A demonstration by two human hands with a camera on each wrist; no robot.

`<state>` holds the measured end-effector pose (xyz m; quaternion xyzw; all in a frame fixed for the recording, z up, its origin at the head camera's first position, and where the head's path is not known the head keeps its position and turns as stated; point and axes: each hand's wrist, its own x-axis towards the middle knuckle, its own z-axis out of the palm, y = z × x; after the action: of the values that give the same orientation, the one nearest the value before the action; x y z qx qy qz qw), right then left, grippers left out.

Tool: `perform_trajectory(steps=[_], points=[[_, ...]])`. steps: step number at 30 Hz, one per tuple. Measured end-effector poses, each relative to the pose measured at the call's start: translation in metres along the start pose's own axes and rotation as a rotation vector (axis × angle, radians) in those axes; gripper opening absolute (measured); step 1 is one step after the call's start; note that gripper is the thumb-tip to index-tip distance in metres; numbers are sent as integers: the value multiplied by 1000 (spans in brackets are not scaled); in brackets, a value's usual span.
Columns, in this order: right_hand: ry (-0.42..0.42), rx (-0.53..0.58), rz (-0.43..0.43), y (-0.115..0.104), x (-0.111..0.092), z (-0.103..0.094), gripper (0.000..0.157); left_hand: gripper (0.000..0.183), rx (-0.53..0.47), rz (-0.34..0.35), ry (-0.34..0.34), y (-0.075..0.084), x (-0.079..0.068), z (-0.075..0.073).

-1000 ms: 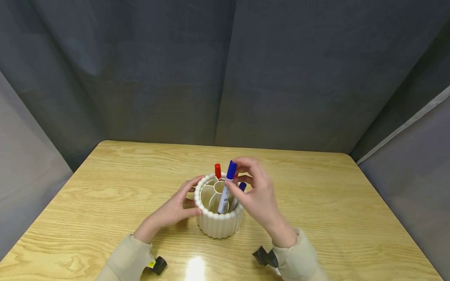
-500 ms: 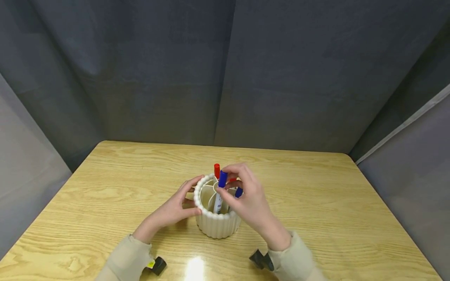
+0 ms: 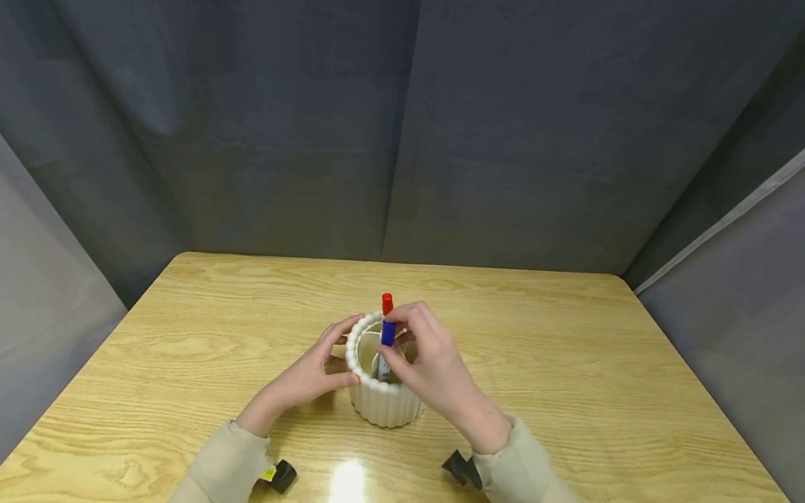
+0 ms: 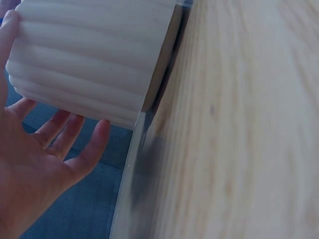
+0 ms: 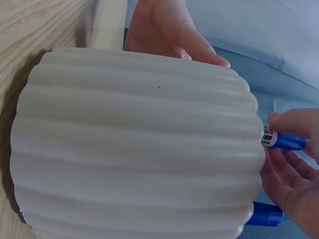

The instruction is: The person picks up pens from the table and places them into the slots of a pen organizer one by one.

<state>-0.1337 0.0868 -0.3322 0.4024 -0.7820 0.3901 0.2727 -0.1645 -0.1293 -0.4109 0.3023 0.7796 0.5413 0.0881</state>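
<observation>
A cream, ribbed pen holder [image 3: 383, 411] with a beaded rim and inner dividers stands upright on the table. My left hand [image 3: 308, 372] holds its left side, thumb at the near side and fingers toward the far side; the left wrist view shows the fingertips touching the ribbed wall [image 4: 89, 55]. With thumb and fingers, my right hand [image 3: 440, 367] pinches a blue-capped marker [image 3: 388, 333] by its cap; the white barrel is partly inside the holder. Behind it sticks up a red-capped marker [image 3: 387, 302]. Another blue cap [image 5: 266, 214] pokes out of the holder in the right wrist view.
The wooden table [image 3: 597, 363] extends on both sides of the holder. A dark grey curtain [image 3: 283, 140] hangs behind its far edge, with lighter panels at left and right. A black wrist camera [image 3: 284, 476] sits at the left cuff.
My right hand has moved left and down with the blue-capped marker, which is now more upright and lower in the holder. The left hand has stayed in place.
</observation>
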Motion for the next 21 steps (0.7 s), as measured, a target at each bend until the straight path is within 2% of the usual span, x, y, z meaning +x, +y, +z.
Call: perform_trajectory(steps=[8, 21], points=[[-35, -65, -10, 0, -2, 1, 40, 83, 0, -17, 5, 1, -1, 0], [-48, -141, -23, 1, -6, 4, 33, 83, 5, -18, 2, 2, -1, 0]])
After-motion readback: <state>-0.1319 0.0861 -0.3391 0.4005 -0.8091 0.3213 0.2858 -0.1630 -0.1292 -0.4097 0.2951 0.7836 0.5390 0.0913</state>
